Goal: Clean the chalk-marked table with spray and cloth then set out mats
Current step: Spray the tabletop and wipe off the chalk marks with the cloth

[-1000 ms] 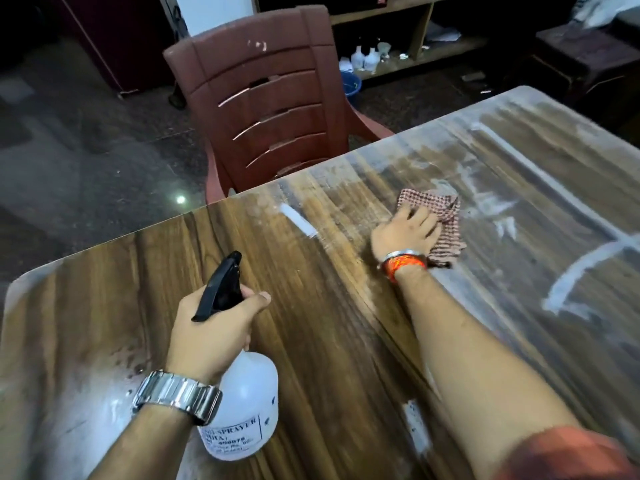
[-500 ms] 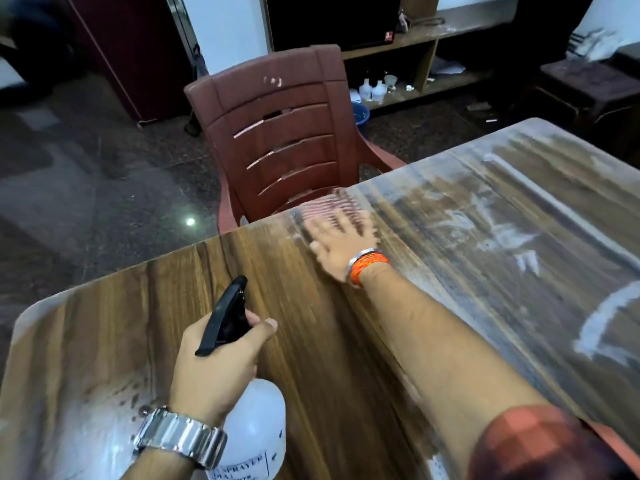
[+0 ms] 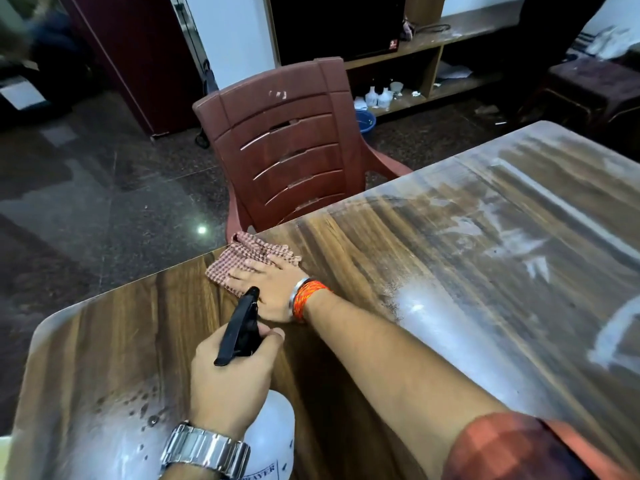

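- Two grips are busy. The right grip (image 3: pixel 273 289) lies spread, fingers straight, pressing the checked cloth (image 3: pixel 242 258) flat to the surface (image 3: pixel 121 341). The left grip (image 3: pixel 228 382) is curled round the neck of the spray bottle (image 3: pixel 273 434), just nearer the person than the right one.
- The cloth's far corner appears to hang past the surface edge beyond the right grip, toward the plastic chair (image 3: pixel 294 150). A push outward could drag it off onto the floor.
- The bottle's black nozzle (image 3: pixel 239 327) sits just beside the right wrist, so a squeeze now would probably wet the hand rather than the wood.
- Most chalk marks (image 3: pixel 536 268) lie well to the right of the right grip, apart from the cloth. Wiping only here would leave them smeared.
- Droplets (image 3: pixel 145 407) left of the left grip could dry into spots if the cloth never reaches them.
- No mats are in view.
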`<state>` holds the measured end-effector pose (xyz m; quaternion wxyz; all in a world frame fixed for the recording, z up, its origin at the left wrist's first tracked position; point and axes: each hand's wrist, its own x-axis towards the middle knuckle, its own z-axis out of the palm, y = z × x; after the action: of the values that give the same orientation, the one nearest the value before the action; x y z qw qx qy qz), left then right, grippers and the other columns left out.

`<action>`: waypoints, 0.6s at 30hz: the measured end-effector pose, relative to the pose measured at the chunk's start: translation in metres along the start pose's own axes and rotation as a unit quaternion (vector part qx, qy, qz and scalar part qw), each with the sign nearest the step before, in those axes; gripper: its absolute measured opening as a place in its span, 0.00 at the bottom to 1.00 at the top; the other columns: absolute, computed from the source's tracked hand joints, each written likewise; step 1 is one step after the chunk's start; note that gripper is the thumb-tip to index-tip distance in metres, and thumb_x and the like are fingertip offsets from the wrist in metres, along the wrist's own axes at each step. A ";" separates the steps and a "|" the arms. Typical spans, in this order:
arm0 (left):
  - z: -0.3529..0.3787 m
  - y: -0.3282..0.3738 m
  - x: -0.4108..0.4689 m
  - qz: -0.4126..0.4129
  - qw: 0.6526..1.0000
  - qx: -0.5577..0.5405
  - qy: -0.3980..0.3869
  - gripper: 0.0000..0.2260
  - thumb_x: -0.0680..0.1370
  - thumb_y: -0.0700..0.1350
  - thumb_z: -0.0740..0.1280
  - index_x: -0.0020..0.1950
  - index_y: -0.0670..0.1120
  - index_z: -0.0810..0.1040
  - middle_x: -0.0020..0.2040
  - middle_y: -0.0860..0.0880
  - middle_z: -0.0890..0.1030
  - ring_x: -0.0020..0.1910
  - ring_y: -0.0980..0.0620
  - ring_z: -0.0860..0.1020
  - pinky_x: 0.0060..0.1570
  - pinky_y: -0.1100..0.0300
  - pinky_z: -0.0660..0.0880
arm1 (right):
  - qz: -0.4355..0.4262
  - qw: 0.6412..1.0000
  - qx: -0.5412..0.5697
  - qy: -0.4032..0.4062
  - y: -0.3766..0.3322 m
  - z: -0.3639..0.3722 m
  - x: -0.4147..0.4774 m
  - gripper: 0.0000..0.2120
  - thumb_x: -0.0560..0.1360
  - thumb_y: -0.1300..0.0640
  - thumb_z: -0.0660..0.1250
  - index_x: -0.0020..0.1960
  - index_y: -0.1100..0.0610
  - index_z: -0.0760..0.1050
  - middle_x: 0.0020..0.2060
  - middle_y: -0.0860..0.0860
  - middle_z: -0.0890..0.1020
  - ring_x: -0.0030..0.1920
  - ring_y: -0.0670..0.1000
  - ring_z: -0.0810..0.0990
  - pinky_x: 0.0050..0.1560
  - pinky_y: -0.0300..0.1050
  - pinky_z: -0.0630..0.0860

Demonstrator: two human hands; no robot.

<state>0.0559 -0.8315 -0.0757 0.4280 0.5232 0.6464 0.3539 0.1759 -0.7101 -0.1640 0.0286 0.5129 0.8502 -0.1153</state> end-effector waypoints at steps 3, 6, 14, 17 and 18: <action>-0.003 -0.002 -0.003 -0.003 1.000 0.000 0.006 0.07 0.70 0.43 0.76 0.36 0.52 0.81 0.26 0.48 0.77 0.28 0.44 0.76 0.37 0.51 0.75 | 0.119 0.991 0.005 0.061 0.036 -0.003 0.003 0.26 0.80 0.45 0.46 0.77 0.43 0.50 0.77 0.43 0.54 0.77 0.48 0.49 0.73 0.58 0.42; -0.008 -0.006 -0.003 -0.010 1.000 -0.004 0.009 0.06 0.71 0.44 0.76 0.37 0.52 0.80 0.27 0.47 0.78 0.29 0.44 0.77 0.38 0.50 0.77 | 0.304 0.948 0.074 0.057 0.103 -0.003 -0.022 0.25 0.81 0.46 0.46 0.78 0.43 0.48 0.77 0.43 0.50 0.77 0.49 0.47 0.73 0.60 0.41; -0.003 -0.002 -0.010 -0.020 1.000 -0.006 0.009 0.06 0.70 0.44 0.76 0.35 0.50 0.80 0.29 0.49 0.80 0.29 0.47 0.77 0.37 0.52 0.76 | 0.284 0.954 0.053 0.076 0.030 0.024 -0.094 0.26 0.80 0.45 0.48 0.77 0.43 0.48 0.77 0.42 0.52 0.77 0.50 0.49 0.73 0.58 0.43; -0.001 0.003 -0.014 -0.012 0.999 0.021 0.022 0.05 0.70 0.46 0.75 0.37 0.47 0.81 0.32 0.49 0.81 0.33 0.47 0.79 0.36 0.58 0.74 | 0.196 0.977 0.045 0.070 -0.010 0.037 -0.135 0.25 0.81 0.44 0.47 0.77 0.43 0.50 0.77 0.42 0.55 0.77 0.49 0.50 0.73 0.57 0.43; -0.001 0.003 -0.015 -0.008 0.999 0.028 0.023 0.06 0.70 0.47 0.74 0.38 0.47 0.81 0.32 0.48 0.81 0.33 0.47 0.79 0.35 0.59 0.73 | 0.207 0.975 0.045 0.068 -0.012 0.040 -0.148 0.25 0.81 0.44 0.46 0.77 0.42 0.50 0.77 0.42 0.54 0.77 0.48 0.49 0.73 0.57 0.43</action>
<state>0.0579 -0.8458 -0.0697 0.4009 0.5216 0.6700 0.3440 0.2324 -0.8523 -0.1764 -0.0288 0.6849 0.7197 -0.1100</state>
